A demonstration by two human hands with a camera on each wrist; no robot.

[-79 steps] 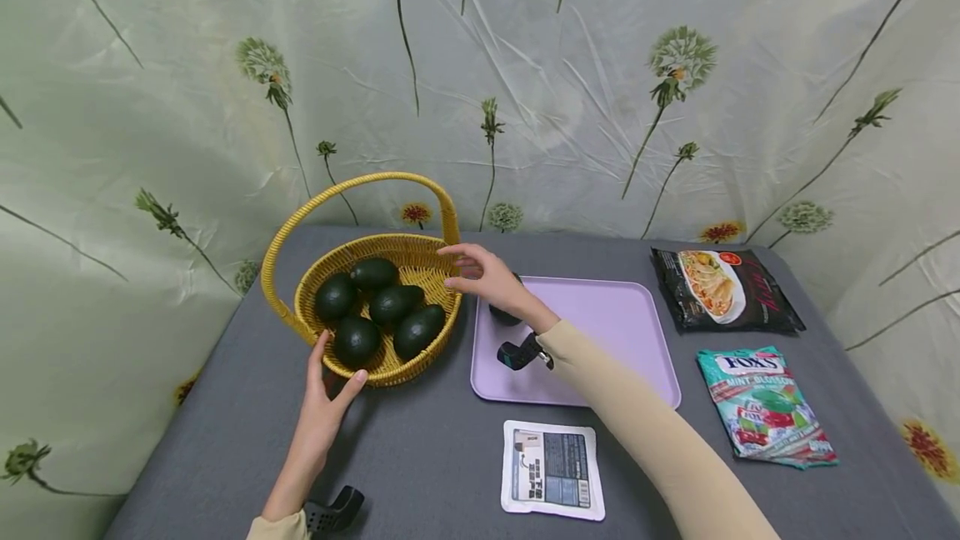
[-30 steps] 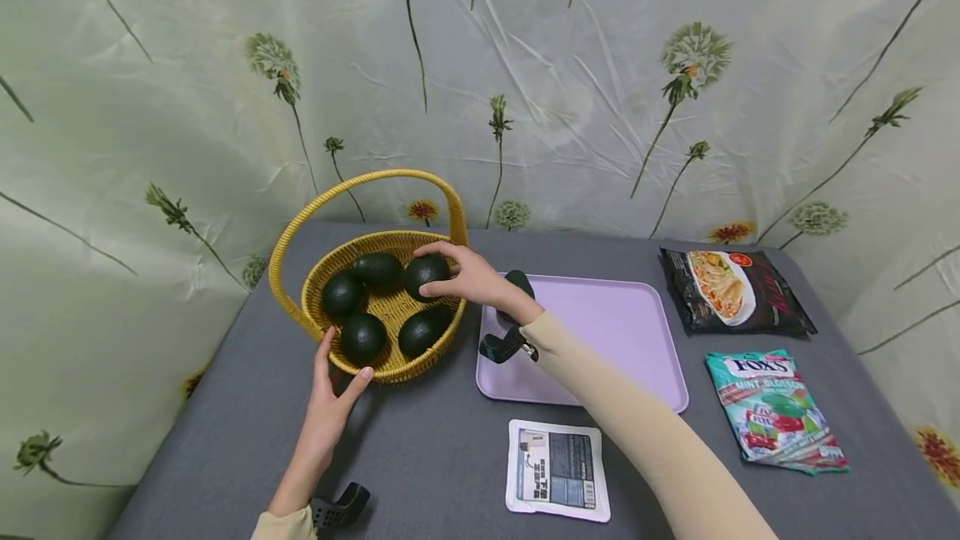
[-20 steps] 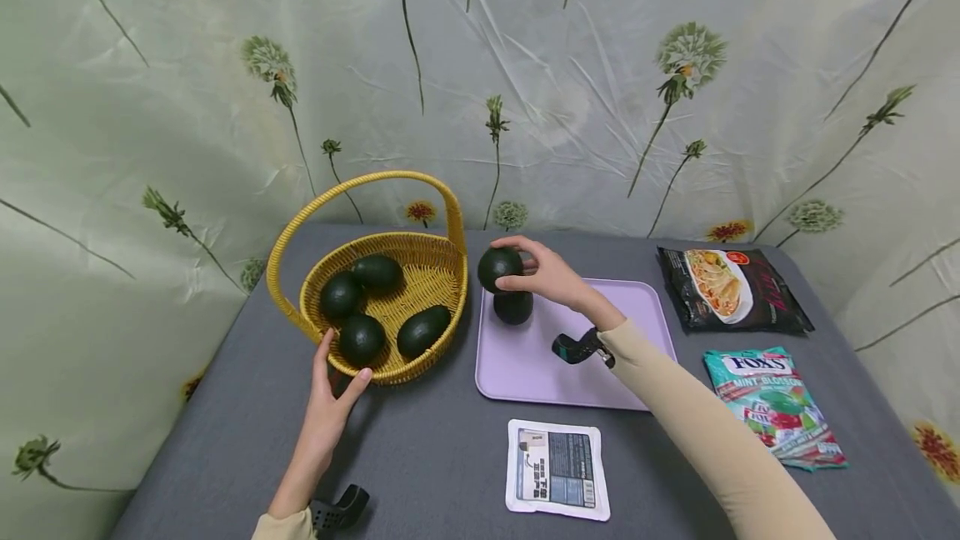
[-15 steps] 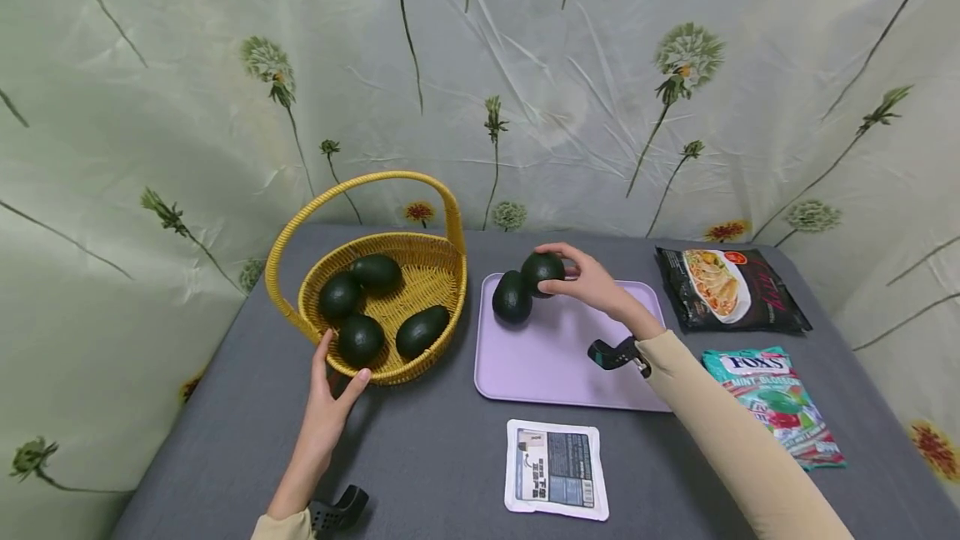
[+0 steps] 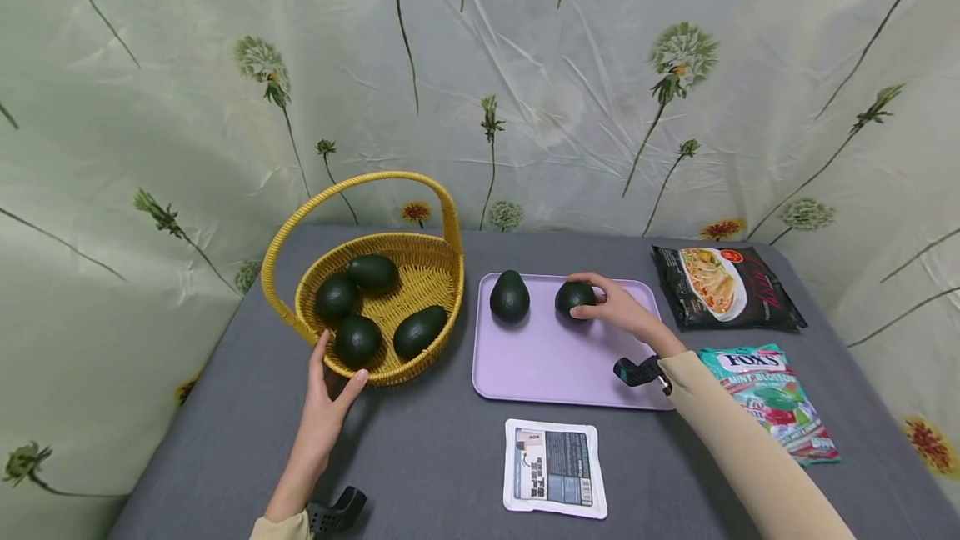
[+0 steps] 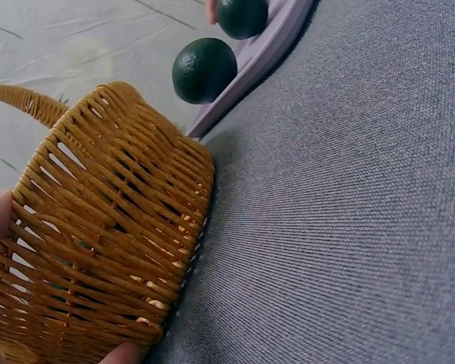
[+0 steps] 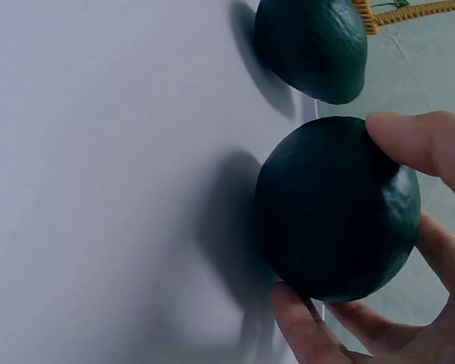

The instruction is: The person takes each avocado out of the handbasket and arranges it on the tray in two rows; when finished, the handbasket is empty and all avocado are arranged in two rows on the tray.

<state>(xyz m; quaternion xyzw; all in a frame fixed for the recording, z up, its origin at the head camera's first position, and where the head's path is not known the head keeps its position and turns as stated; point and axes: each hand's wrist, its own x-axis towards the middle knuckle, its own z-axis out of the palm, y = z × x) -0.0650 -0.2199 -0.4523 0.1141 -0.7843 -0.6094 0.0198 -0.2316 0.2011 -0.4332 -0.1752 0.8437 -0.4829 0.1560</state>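
My right hand (image 5: 621,307) holds a dark green avocado (image 5: 572,297) over the lilac tray (image 5: 540,373). In the right wrist view, thumb and fingers surround this avocado (image 7: 334,212), with its shadow beside it on the tray. A second avocado (image 5: 509,297) lies at the tray's left end, apart from the held one. My left hand (image 5: 324,411) holds the near-left side of the yellow wicker basket (image 5: 427,252), thumb at the rim; some fingers are hidden. Several avocados (image 5: 372,274) sit inside the basket. The left wrist view shows the basket's woven wall (image 6: 98,227) and fingertips at its edge.
A white flat packet (image 5: 555,469) lies in front of the tray. To the right are a black noodle packet (image 5: 727,288) and a green Fox's candy bag (image 5: 776,402), partly behind the right sleeve. The basket's tall handle (image 5: 360,182) arches upward. A floral curtain (image 5: 570,107) hangs behind the grey table.
My right hand took an avocado from the basket's right side, carried it right past the other avocado, and lowered it toward the tray's middle. The left hand stays at the basket.
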